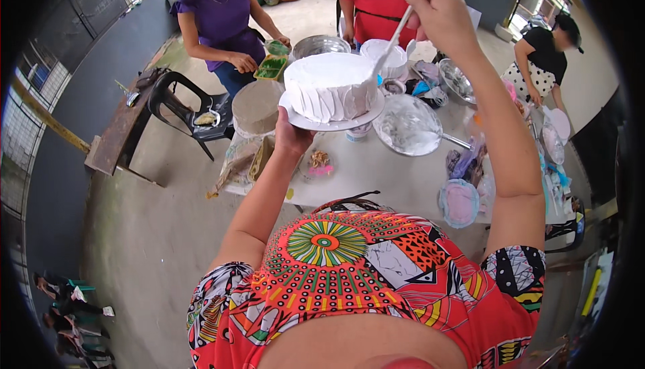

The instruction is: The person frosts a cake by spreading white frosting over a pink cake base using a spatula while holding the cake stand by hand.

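A round cake (327,87) covered in white frosting, with slanted ridges around its side, rests on a white plate (316,124). My left hand (293,136) grips the plate from below at its left edge, holding it up above the table. Raised high on the right, my right hand (440,18) is closed around the upper end of a spatula (398,35). The spatula slants down, its lower end against the right side of the cake. Just right of the cake, a metal pan (408,126) smeared with white frosting sits on the table.
A second white-frosted cake (384,58) and a metal bowl (321,46) stand behind. Left are a round board (257,107) and a black chair (185,103). Plastic bags (470,164) and a pink round item (460,202) lie right. Other people stand around the table (349,174).
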Available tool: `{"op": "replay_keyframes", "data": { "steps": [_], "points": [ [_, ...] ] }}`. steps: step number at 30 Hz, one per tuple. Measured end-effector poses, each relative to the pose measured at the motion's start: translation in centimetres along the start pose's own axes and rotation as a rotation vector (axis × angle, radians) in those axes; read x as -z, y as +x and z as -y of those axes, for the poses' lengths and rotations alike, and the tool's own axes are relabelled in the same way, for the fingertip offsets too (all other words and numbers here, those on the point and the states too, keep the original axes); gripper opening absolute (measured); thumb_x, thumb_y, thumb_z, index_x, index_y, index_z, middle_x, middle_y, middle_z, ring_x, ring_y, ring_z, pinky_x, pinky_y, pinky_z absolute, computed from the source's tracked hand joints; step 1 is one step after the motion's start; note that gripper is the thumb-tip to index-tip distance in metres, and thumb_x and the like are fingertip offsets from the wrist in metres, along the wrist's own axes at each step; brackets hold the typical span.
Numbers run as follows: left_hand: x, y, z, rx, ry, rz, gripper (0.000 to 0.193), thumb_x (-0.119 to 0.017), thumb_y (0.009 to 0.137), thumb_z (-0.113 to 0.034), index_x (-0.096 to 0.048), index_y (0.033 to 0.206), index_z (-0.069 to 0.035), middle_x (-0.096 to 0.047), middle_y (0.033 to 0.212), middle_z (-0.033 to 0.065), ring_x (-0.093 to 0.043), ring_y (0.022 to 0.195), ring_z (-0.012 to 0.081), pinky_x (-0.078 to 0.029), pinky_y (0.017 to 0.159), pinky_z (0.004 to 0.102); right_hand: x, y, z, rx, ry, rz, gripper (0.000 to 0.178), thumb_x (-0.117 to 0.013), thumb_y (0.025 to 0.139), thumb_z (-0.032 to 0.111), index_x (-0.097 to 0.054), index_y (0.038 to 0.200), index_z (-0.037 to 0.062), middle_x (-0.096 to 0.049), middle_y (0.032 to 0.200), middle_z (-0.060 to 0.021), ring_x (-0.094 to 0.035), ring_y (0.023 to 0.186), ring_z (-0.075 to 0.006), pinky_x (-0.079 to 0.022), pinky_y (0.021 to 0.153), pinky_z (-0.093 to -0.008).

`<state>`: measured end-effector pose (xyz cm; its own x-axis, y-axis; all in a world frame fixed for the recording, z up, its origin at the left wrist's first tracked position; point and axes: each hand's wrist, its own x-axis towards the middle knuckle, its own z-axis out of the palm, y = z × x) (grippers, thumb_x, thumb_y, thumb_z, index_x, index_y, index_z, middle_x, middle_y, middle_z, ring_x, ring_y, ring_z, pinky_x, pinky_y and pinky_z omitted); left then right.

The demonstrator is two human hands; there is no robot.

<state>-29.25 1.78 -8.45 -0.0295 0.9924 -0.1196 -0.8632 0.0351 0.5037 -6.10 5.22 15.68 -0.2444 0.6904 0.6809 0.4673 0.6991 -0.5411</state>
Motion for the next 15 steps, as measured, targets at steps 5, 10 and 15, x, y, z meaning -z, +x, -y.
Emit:
{"op": "replay_keyframes", "data": {
  "steps": [5,10,15],
  "points": [
    [1.0,0.5,0.0,0.001,-0.037,-0.022,0.060,-0.014,0.085,-0.053,-0.035,0.122,-0.011,-0.048,0.113,0.0059,-0.052,0.092,0.0215,-0.043,0.054,0.0289,-1.8,-2.3,-2.0,-0.041,-0.036,0.023,0.034,-0.056,0.077,0.034,-0.051,0.066,0.0019,-0.051,0.046,-0.0070,-0.053,0.042,-0.0160,-0.042,0.043,-0.0292],
    [-0.5,0.8,0.9,-0.018,0.010,0.028,0.060,-0.015,0.085,-0.053,-0.032,0.123,-0.011,-0.044,0.119,0.0056,-0.047,0.104,0.0243,-0.047,0.074,0.0359,-3.9,-2.5,-2.2,0.104,-0.136,-0.009,0.036,-0.058,0.076,0.034,-0.050,0.066,0.0005,-0.051,0.047,-0.0108,-0.055,0.048,-0.0265,-0.041,0.047,-0.0339],
    [-1.5,0.2,1.9,-0.037,0.002,0.007,0.059,-0.015,0.085,-0.053,-0.028,0.126,-0.013,-0.036,0.126,0.0049,-0.039,0.112,0.0242,-0.040,0.086,0.0403,-0.6,-1.3,0.1,0.035,-0.080,0.013,0.032,-0.057,0.077,0.031,-0.051,0.068,0.0005,-0.053,0.051,-0.0079,-0.056,0.048,-0.0165,-0.042,0.046,-0.0285]
  ]
}}
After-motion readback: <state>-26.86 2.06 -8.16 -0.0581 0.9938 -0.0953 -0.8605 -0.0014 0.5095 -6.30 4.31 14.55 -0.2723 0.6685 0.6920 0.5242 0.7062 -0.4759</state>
